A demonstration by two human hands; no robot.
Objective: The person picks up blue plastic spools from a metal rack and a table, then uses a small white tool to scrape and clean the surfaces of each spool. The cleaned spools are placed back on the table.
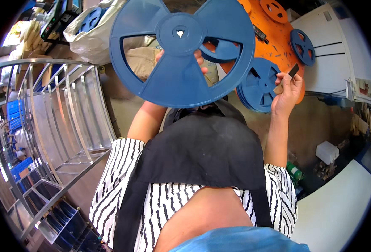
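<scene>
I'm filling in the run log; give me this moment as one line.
left hand: holds big blue reel up | right hand: pinches small dark strip | behind: blue reel stack, orange surface

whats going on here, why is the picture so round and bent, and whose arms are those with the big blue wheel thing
There is no machine here: one picture from a wide fisheye camera worn on a person's head, looking down. That lens bends straight edges near the rim. The arms coming up from the bottom are the wearer's own, above a striped shirt and black apron.

The left hand, mostly hidden, holds up a large blue plastic reel with cut-out windows. The right hand pinches a small dark strip with a tan bit below it.

Beyond lies an orange surface with a stack of blue reels at its near edge and a smaller blue reel. A metal rack stands at the left.
</scene>
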